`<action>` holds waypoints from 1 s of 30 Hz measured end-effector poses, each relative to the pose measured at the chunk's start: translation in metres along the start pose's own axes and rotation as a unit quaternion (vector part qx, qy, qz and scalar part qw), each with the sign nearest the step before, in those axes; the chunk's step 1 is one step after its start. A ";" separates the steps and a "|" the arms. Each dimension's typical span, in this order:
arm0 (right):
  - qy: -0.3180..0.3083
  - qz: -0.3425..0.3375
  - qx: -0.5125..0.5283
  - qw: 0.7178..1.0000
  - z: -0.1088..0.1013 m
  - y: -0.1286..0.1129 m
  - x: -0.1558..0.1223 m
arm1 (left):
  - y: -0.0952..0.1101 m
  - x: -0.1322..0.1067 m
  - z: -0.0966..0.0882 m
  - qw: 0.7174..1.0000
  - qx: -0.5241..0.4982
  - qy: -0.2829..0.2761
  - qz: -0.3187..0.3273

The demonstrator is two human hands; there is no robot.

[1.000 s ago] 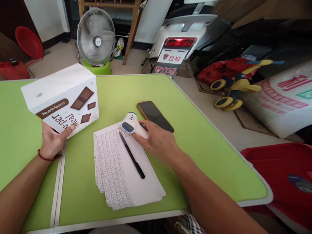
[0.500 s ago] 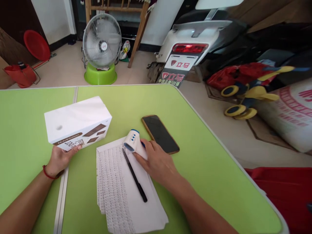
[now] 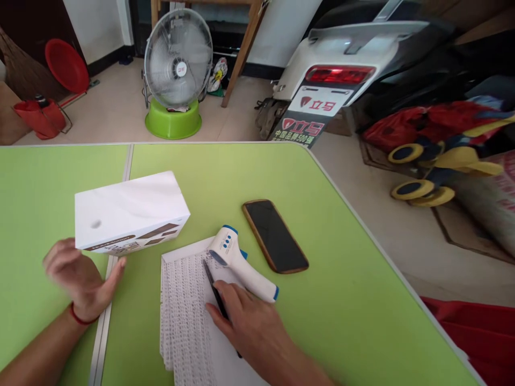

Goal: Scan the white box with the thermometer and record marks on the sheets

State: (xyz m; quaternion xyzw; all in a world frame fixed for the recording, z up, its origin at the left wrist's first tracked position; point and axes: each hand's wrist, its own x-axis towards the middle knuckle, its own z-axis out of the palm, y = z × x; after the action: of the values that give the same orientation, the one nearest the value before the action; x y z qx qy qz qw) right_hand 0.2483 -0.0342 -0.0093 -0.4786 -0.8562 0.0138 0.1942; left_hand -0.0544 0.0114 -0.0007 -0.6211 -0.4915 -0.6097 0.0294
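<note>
Beside the table seam (image 3: 103, 321), left hand (image 3: 76, 279)

Right hand (image 3: 251, 332) on a pen (image 3: 214, 284), left hand (image 3: 76, 279) beside a white box (image 3: 131, 212)

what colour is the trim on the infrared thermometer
The infrared thermometer has blue trim on a white body, best seen in the head view.

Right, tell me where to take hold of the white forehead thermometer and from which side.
Grip the handle of the thermometer from the lower right, where the right hand already is. It lies on its side, the handle slanting away from the sheets toward the table, with the phone behind it.
</note>
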 end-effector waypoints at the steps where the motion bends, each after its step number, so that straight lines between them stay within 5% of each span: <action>1: -0.003 0.000 -0.003 1.000 0.002 -0.001 0.000 | 0.006 -0.002 -0.002 0.992 0.006 -0.007 0.125; 3: -0.005 -0.010 0.007 1.000 0.006 0.001 0.003 | 0.021 -0.006 -0.003 0.967 -0.033 -0.153 0.203; 6: 0.007 -0.036 0.080 0.996 0.005 0.007 0.010 | 0.043 -0.015 0.006 0.895 -0.056 -0.405 0.175; 10: 0.025 -0.016 0.229 0.973 0.000 0.012 0.015 | 0.049 -0.026 0.017 0.813 0.018 -0.560 0.159; 15: -0.009 0.009 0.342 0.940 0.003 0.008 0.014 | 0.049 -0.031 0.019 0.782 0.089 -0.597 0.156; 19: 0.073 0.073 0.361 0.927 0.011 0.006 0.017 | 0.054 -0.032 0.024 0.775 0.118 -0.599 0.159; 23: 0.125 0.175 0.424 0.880 0.007 0.007 0.032 | 0.056 -0.029 0.037 0.771 0.113 -0.608 0.156; 30: 0.122 0.245 0.534 0.800 0.020 0.014 0.060 | 0.054 -0.039 0.060 0.814 0.114 -0.546 0.159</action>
State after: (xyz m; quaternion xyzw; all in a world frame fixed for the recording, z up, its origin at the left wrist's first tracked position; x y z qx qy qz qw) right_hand 0.2248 0.0263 -0.0120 -0.4910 -0.5364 0.4571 0.5122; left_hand 0.0331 -0.0012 -0.0162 -0.9138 -0.3870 -0.0967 -0.0770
